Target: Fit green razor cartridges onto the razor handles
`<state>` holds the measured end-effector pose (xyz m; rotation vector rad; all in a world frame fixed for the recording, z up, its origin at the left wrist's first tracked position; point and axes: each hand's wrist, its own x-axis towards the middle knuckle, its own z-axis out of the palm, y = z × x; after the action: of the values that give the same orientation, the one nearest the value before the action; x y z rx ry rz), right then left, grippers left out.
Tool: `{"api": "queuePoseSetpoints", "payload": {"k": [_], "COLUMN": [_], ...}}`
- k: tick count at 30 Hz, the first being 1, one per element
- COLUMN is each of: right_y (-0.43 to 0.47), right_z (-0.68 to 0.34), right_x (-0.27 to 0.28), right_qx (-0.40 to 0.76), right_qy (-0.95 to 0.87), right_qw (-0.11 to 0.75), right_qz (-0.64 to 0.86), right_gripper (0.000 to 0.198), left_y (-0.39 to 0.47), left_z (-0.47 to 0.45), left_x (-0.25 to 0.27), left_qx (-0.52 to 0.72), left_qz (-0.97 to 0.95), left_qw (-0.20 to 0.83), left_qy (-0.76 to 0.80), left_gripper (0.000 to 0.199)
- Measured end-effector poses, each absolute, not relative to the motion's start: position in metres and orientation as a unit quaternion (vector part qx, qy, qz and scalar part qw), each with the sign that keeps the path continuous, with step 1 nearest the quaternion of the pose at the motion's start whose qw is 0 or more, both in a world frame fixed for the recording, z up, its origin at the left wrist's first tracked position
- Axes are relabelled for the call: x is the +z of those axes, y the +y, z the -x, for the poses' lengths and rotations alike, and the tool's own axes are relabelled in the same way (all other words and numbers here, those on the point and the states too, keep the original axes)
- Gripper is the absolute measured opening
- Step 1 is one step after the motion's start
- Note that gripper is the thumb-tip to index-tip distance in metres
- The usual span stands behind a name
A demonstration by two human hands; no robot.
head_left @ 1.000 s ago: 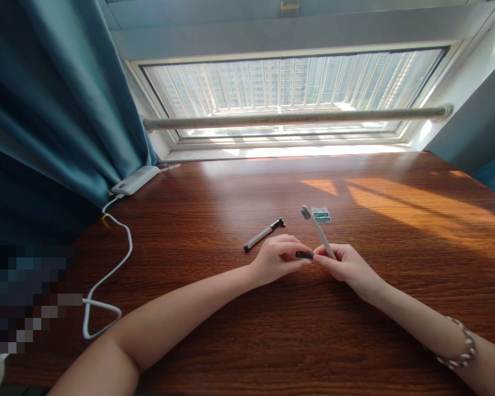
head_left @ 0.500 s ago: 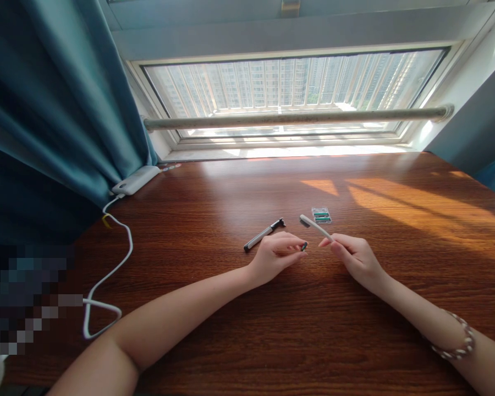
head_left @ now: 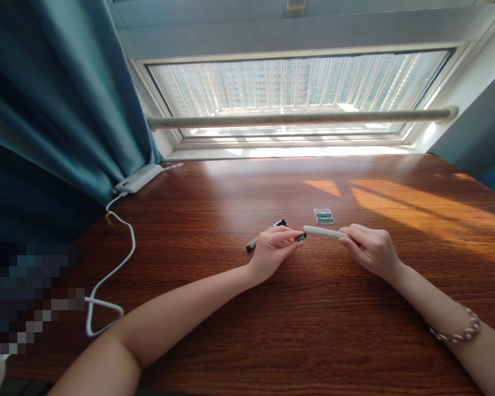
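Note:
My left hand [head_left: 270, 254] pinches a small black razor cartridge [head_left: 300, 237] with a green face between thumb and fingers. In my right hand [head_left: 369, 247] is a white toothbrush [head_left: 325, 232], gripped at its right end and lying nearly level. The toothbrush's left end is close to the cartridge; whether they touch I cannot tell. Partly hidden behind my left hand, a grey and black razor handle [head_left: 253, 242] lies on the table. Beyond the toothbrush sits a clear plastic case [head_left: 324, 215] with green-striped cartridges inside.
The brown wooden table [head_left: 247, 335] reaches back to a window with a horizontal pipe [head_left: 297, 119] across it. A white power strip [head_left: 139, 179] lies at the back left by a blue curtain [head_left: 78, 82]. Its white cable [head_left: 132, 242] loops along the table's left side.
My right hand has moved right and turned the toothbrush from a slant to nearly level, its left end now close to the cartridge. My left hand has tilted the cartridge so its green face shows.

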<state>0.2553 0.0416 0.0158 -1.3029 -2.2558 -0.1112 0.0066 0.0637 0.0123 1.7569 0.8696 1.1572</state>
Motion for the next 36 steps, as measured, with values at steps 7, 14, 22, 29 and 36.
{"api": "queuePoseSetpoints", "payload": {"k": [7,14,22,29,36], "right_y": [0.04,0.039,0.036,0.037,0.032], "right_z": [-0.254,-0.252,-0.246,-0.245,-0.241], "right_x": [0.015,0.014,0.011,0.011,0.015], "right_qx": [-0.057,-0.042,-0.038,-0.027,-0.03], "right_qy": [-0.823,-0.838,-0.82,-0.799,-0.808], "right_qw": [0.268,0.261,0.276,0.296,0.271], "right_qz": [0.497,0.477,0.5,0.523,0.521], "right_gripper": [0.027,0.025,0.024,0.024,0.026], "left_y": [0.064,0.065,0.067,0.064,0.067], "left_z": [-0.007,-0.008,-0.007,-0.008,-0.01], "left_x": [0.012,0.014,0.009,0.016,0.02], "left_qx": [0.463,0.467,0.469,0.446,0.423], "left_qz": [-0.693,-0.687,-0.661,-0.599,-0.546], "left_qw": [0.427,0.426,0.45,0.562,0.659], "left_qy": [0.35,0.359,0.373,0.355,0.296], "left_gripper": [0.022,0.022,0.023,0.024,0.021]}}
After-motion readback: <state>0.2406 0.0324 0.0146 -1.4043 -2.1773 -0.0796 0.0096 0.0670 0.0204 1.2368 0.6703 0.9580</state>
